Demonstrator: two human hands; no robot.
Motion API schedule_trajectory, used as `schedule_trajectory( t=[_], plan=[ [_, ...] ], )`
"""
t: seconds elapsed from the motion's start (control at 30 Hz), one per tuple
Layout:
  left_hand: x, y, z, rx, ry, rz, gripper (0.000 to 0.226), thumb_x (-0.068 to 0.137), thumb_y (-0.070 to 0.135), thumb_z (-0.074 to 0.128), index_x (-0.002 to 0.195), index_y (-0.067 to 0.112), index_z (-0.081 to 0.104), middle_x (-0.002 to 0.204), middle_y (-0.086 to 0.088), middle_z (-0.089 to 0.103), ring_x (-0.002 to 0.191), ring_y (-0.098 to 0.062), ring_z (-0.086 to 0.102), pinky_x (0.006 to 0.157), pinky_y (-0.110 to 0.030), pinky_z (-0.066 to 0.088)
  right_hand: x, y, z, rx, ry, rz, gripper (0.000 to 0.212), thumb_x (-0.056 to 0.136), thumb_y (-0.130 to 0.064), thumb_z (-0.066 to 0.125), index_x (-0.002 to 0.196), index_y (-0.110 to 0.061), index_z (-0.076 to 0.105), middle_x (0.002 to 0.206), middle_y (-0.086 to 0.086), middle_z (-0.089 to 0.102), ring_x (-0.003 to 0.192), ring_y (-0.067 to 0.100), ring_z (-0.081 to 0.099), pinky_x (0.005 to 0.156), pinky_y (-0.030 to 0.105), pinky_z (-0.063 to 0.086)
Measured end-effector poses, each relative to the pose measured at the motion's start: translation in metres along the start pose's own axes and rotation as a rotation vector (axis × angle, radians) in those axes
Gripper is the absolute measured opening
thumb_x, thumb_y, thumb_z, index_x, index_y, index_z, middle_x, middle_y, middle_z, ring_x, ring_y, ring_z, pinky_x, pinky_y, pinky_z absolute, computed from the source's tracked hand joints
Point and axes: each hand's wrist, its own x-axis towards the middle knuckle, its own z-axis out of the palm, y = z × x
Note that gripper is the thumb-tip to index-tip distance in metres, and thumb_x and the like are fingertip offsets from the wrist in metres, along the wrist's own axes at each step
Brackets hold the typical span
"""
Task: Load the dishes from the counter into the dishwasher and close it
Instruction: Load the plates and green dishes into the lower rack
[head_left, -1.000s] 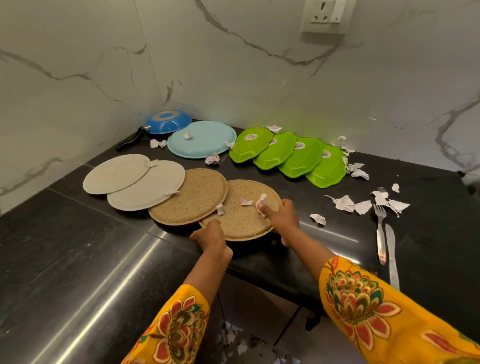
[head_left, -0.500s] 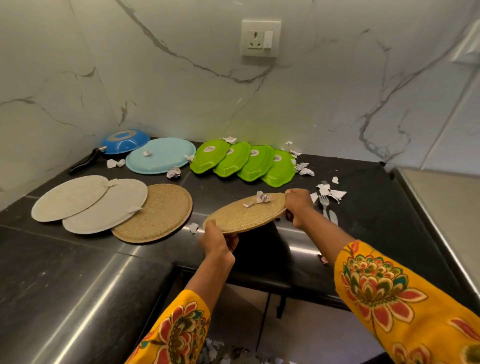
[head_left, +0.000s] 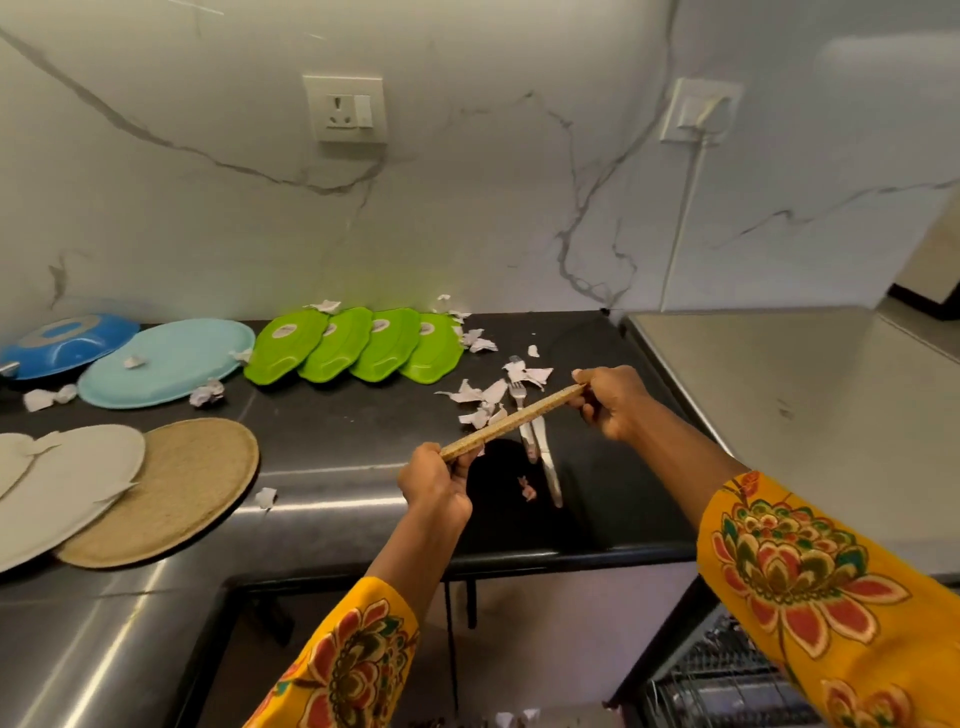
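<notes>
Counter (head_left: 363, 431): black, glossy, running under and behind the two hands.

Dishwasher rack (head_left: 727, 680): wire, seen below and to the right of the right arm, at the lower edge.

Pale round plates (head_left: 67, 483): two, overlapping, far left of the grip, partly cut off by the edge.

Brown plate on counter (head_left: 171, 488): round, speckled, left of the left hand, overlapped by the nearer pale plate.

Light blue plate (head_left: 166, 358): face down, left of and beyond the grip, scraps of paper lying on it.

Blue pan (head_left: 65, 343): upside down, farthest left, by the wall.

Green plates (head_left: 358, 345): four, overlapping in a row beyond the left hand, near the wall.

Held brown plate (head_left: 511, 422): lifted off the counter, tilted so that only its edge shows, sloping up toward the right.

Right hand (head_left: 610, 402): fingers curled round the upper end of the held plate.

Left hand (head_left: 439, 480): fingers and thumb pinching the lower end.

Fork (head_left: 522, 410) and knife (head_left: 548, 462): side by side on the counter, directly behind and below the held plate.

Paper scraps (head_left: 480, 392): torn white pieces scattered just beyond the grip.
</notes>
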Motion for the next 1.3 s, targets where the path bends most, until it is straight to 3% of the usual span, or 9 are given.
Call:
schedule_trajectory(
  t=[0.2, 0.33, 0.47, 0.57, 0.77, 0.93, 1.07, 1.17, 1.3],
  plan=[
    [-0.023, -0.047, 0.029, 0.168, -0.052, -0.006, 0.014, 0.093, 0.000, 0.040, 0.086, 0.007, 0.050, 0.084, -0.014, 0.059, 0.058, -0.017, 0.060, 0.045, -0.022, 0.041, -0.002, 0.015, -0.070, 0.078, 0.126, 0.049, 0.023, 0.094, -0.005, 0.048, 0.072, -0.009, 0.048, 0.061, 0.007, 0.049, 0.050, 0.015, 0.047, 0.032, 0.015, 0.034],
    [-0.029, -0.090, 0.047, 0.197, -0.078, -0.006, 0.026, 0.094, 0.004, 0.041, 0.117, 0.008, 0.051, 0.108, -0.015, 0.061, 0.072, -0.017, 0.059, 0.038, -0.017, 0.043, 0.000, 0.026, -0.121, 0.088, 0.185, 0.063, 0.019, 0.092, -0.002, 0.047, 0.074, -0.006, 0.050, 0.062, 0.009, 0.049, 0.050, 0.016, 0.047, 0.033, 0.016, 0.037],
    [-0.045, -0.138, 0.066, 0.261, -0.090, 0.006, 0.036, 0.095, 0.005, 0.039, 0.130, 0.010, 0.045, 0.102, -0.011, 0.057, 0.078, -0.017, 0.057, 0.049, -0.024, 0.046, 0.002, 0.035, -0.175, 0.092, 0.213, 0.088, 0.019, 0.090, 0.003, 0.045, 0.074, -0.005, 0.051, 0.064, 0.009, 0.048, 0.053, 0.017, 0.048, 0.041, 0.020, 0.041],
    [-0.056, -0.178, 0.080, 0.307, -0.100, -0.010, 0.039, 0.095, 0.005, 0.037, 0.132, 0.014, 0.044, 0.111, -0.012, 0.056, 0.088, -0.021, 0.059, 0.057, -0.028, 0.050, 0.004, 0.043, -0.219, 0.102, 0.221, 0.113, 0.020, 0.089, 0.005, 0.042, 0.076, -0.006, 0.053, 0.067, 0.010, 0.052, 0.057, 0.019, 0.051, 0.051, 0.026, 0.045],
    [-0.089, -0.245, 0.108, 0.281, -0.163, -0.026, 0.031, 0.098, 0.005, 0.033, 0.121, 0.018, 0.049, 0.108, -0.008, 0.058, 0.090, -0.022, 0.060, 0.072, -0.036, 0.055, 0.014, 0.061, -0.300, 0.099, 0.269, 0.148, 0.024, 0.085, 0.007, 0.041, 0.096, -0.002, 0.061, 0.076, 0.012, 0.058, 0.061, 0.023, 0.056, 0.048, 0.026, 0.049],
    [-0.103, -0.300, 0.128, 0.323, -0.190, -0.076, 0.036, 0.099, 0.008, 0.035, 0.132, 0.019, 0.045, 0.122, -0.010, 0.057, 0.099, -0.026, 0.059, 0.071, -0.037, 0.055, 0.024, 0.078, -0.366, 0.086, 0.341, 0.149, 0.023, 0.084, 0.007, 0.040, 0.087, -0.003, 0.060, 0.074, 0.014, 0.054, 0.061, 0.024, 0.052, 0.055, 0.031, 0.046],
    [-0.118, -0.343, 0.140, 0.385, -0.254, -0.092, 0.034, 0.101, 0.013, 0.037, 0.132, 0.023, 0.042, 0.124, -0.008, 0.055, 0.109, -0.029, 0.056, 0.090, -0.051, 0.050, 0.031, 0.096, -0.415, 0.059, 0.462, 0.163, 0.022, 0.080, 0.007, 0.042, 0.063, -0.006, 0.048, 0.069, 0.013, 0.045, 0.060, 0.022, 0.044, 0.060, 0.033, 0.035],
    [-0.133, -0.372, 0.147, 0.450, -0.309, -0.103, 0.031, 0.101, 0.017, 0.039, 0.131, 0.025, 0.043, 0.119, -0.006, 0.056, 0.105, -0.028, 0.056, 0.090, -0.054, 0.049, 0.032, 0.111, -0.452, 0.117, 0.573, 0.184, 0.011, 0.083, -0.003, 0.047, 0.079, -0.003, 0.057, 0.085, 0.015, 0.054, 0.077, 0.024, 0.050, 0.063, 0.034, 0.038],
    [-0.151, -0.407, 0.153, 0.519, -0.391, -0.169, 0.033, 0.102, 0.018, 0.038, 0.133, 0.028, 0.042, 0.122, -0.005, 0.055, 0.106, -0.027, 0.055, 0.080, -0.041, 0.051, 0.024, 0.134, -0.504, 0.157, 0.709, 0.217, 0.030, 0.086, -0.016, 0.052, 0.110, -0.001, 0.060, 0.104, 0.012, 0.062, 0.086, 0.026, 0.056, 0.070, 0.034, 0.045]
  ],
)
